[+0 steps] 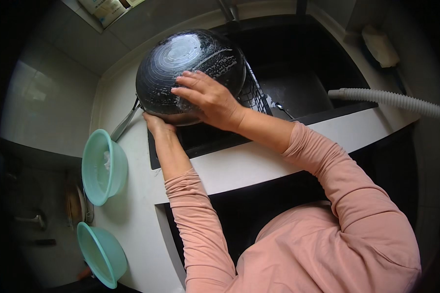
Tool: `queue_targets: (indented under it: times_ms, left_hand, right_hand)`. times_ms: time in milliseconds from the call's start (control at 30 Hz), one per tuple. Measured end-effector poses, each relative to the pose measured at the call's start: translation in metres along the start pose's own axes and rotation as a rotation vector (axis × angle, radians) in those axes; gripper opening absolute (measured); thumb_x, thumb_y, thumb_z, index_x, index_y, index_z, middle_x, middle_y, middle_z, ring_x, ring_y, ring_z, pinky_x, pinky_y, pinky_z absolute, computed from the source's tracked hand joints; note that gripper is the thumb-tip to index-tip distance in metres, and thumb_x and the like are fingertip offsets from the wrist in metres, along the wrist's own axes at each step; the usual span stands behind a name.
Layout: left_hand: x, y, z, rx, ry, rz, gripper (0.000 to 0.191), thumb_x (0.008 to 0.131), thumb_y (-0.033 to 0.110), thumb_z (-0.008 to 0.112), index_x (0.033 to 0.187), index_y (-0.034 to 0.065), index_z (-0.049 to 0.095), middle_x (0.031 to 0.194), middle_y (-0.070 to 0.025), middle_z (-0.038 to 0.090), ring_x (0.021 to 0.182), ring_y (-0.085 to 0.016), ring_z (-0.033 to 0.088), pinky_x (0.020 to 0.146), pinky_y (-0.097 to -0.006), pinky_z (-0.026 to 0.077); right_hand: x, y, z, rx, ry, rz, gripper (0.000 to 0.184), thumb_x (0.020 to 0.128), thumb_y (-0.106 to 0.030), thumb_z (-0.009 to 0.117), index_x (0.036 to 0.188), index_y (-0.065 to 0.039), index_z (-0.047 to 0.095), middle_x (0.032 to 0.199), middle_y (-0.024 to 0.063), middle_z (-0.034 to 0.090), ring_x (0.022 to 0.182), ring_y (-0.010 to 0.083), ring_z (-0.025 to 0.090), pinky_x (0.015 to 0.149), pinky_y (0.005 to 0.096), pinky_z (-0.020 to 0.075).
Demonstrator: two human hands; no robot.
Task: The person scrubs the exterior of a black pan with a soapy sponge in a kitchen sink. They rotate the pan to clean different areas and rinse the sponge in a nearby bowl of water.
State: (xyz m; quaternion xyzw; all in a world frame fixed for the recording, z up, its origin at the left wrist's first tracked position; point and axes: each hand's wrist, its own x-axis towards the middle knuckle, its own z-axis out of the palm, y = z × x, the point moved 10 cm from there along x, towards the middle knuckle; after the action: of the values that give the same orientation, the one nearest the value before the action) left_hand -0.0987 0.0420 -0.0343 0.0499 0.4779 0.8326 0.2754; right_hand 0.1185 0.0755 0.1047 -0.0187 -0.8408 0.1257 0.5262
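A dark wok (157,84) is tipped over the left basin of a black sink, its rounded underside up and facing me. White suds streak that underside, and its centre shines pale. My left hand (159,124) grips the wok's lower rim, close to where the metal handle (126,121) joins; its fingertips are hidden behind the rim. Flat against the soapy underside lies my right hand (209,99), fingers stretched out. Whether something is pressed under that palm is hidden.
A black wire rack (255,97) stands beside the wok. In the right basin (293,88) lies a spoon (284,110). A ribbed white hose (385,99) reaches in from the right. Two mint-green plastic basins, one upper (121,164) and one lower (112,252), sit on the white counter (143,223).
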Motion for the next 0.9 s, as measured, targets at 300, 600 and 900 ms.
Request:
queue_targets:
  times_ms: [300, 600, 900]
  left_hand:
    - [-0.010, 0.004, -0.009, 0.075, 0.164, -0.026, 0.060, 0.093, 0.045, 0.022, 0.129, 0.0032, 0.045, 0.130, -0.0152, 0.049, 0.118, -0.031, 0.049, 0.098, -0.0427, 0.041]
    - [-0.003, -0.002, -0.005, 0.019, 0.059, -0.022, 0.061, 0.094, 0.045, 0.018, 0.132, 0.0034, 0.042, 0.134, -0.0167, 0.045, 0.122, -0.032, 0.045, 0.101, -0.0436, 0.038]
    - [-0.002, -0.003, -0.004, 0.012, 0.056, -0.028, 0.062, 0.094, 0.046, 0.017, 0.132, 0.0037, 0.043, 0.135, -0.0165, 0.045, 0.122, -0.033, 0.045, 0.102, -0.0437, 0.037]
  right_hand:
    - [-0.013, 0.099, -0.051, 0.019, 0.232, 0.387, 0.046, 0.074, -0.009, 0.069, 0.118, -0.004, 0.055, 0.120, 0.0168, 0.055, 0.115, 0.0330, 0.050, 0.099, 0.0381, 0.0401]
    - [0.018, 0.021, 0.000, -0.046, 0.033, 0.038, 0.048, 0.071, -0.008, 0.071, 0.116, -0.008, 0.056, 0.118, 0.0160, 0.056, 0.115, 0.0338, 0.051, 0.099, 0.0420, 0.0406]
    - [0.024, 0.031, -0.001, -0.059, 0.016, 0.035, 0.043, 0.074, -0.008, 0.070, 0.115, -0.008, 0.056, 0.118, 0.0167, 0.056, 0.111, 0.0351, 0.053, 0.095, 0.0422, 0.0435]
